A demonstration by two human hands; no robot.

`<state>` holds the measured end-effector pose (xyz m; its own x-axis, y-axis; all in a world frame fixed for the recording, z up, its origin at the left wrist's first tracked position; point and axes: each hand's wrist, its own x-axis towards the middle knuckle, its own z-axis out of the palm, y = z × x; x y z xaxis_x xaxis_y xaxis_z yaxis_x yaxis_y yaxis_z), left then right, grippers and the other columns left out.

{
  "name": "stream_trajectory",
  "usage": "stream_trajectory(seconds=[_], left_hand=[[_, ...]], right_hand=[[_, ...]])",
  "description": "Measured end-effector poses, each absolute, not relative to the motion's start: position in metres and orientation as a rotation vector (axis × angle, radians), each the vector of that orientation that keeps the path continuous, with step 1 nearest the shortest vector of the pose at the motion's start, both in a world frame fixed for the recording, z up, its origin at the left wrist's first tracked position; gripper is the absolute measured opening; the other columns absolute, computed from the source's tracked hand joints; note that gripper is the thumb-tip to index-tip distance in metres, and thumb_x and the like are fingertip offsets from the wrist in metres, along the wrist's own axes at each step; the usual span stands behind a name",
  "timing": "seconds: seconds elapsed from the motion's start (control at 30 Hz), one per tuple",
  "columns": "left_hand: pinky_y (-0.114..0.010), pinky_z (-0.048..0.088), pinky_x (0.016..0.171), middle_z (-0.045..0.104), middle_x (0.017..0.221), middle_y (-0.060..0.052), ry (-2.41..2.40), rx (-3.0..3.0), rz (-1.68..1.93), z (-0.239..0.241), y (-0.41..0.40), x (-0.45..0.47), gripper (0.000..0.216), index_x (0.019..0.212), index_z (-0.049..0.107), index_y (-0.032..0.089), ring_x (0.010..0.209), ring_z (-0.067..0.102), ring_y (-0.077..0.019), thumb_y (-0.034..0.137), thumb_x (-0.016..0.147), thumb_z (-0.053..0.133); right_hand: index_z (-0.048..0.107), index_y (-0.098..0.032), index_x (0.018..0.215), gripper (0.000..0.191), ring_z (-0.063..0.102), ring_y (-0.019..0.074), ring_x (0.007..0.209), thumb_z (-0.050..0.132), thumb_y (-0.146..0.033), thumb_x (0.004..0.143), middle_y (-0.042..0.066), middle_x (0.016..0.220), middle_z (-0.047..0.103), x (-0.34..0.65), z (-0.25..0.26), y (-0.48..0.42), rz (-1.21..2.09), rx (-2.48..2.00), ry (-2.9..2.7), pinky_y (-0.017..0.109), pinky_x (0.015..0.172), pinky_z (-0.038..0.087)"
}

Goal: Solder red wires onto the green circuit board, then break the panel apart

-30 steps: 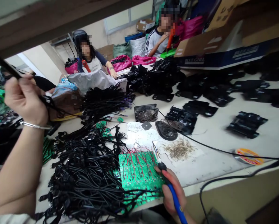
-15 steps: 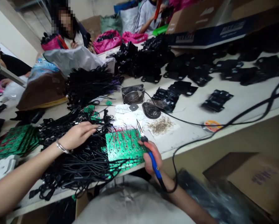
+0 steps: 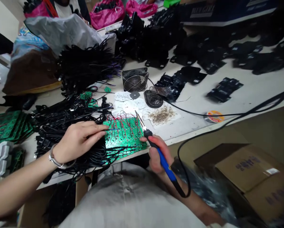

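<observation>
Red-wired green rectangular circuit-board panel (image 3: pixel 125 138) lies at the near edge of the white table (image 3: pixel 248 97), flanked now that the left hand (image 3: pixel 79 137), grip unclear, has reached its left side, right hand (image 3: pixel 156 160) clasping a blue-and-black pen-shaped soldering iron (image 3: pixel 165 161).

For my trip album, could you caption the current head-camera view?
Soldering iron in the right hand, left hand at the green board's left edge, black cables heaped beside it.

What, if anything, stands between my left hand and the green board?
Nothing visible does: your left hand reaches the left edge of the board. Loose red wires lie over the board's far part, just beyond the hand.
</observation>
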<state>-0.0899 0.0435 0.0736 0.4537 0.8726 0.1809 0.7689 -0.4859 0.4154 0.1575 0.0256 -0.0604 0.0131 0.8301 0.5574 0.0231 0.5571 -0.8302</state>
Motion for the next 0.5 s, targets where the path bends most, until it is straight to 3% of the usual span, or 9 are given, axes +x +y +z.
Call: stream_trajectory(seconds=[0.1, 0.23, 0.5], left_hand=[[-0.021, 0.049, 0.064, 0.066, 0.080, -0.003, 1.412, 2.314, 0.560, 0.079, 0.045, -0.085, 0.026, 0.109, 0.068, 0.017, 0.069, 0.060, -0.0108, 0.025, 0.089, 0.054], [-0.021, 0.050, 0.062, 0.067, 0.077, -0.002, 1.455, 2.186, 0.642, 0.081, 0.048, -0.081, 0.021, 0.096, 0.072, 0.020, 0.068, 0.060, -0.0118, 0.030, 0.087, 0.056], [-0.019, 0.052, 0.062, 0.070, 0.078, -0.002, 1.452, 2.189, 0.711, 0.076, 0.042, -0.069, 0.018, 0.096, 0.072, 0.020, 0.065, 0.062, -0.0102, 0.024, 0.086, 0.057]], right_hand=[[0.056, -0.024, 0.119, 0.031, 0.062, 0.0178, 0.089, 0.047, -0.016, 0.090, 0.005, 0.092, 0.066, 0.152, -0.048, 0.028, 0.767, -0.779, -1.446, 0.035, 0.079, 0.052], [0.060, -0.024, 0.110, 0.026, 0.061, 0.0154, 0.084, 0.051, -0.012, 0.088, 0.005, 0.092, 0.062, 0.130, -0.028, 0.041, 0.742, -0.755, -1.533, 0.030, 0.073, 0.052], [0.063, -0.021, 0.095, 0.010, 0.059, 0.0123, 0.079, 0.058, -0.019, 0.087, 0.003, 0.088, 0.055, 0.100, -0.001, 0.061, 0.731, -0.762, -1.588, 0.025, 0.068, 0.051]])
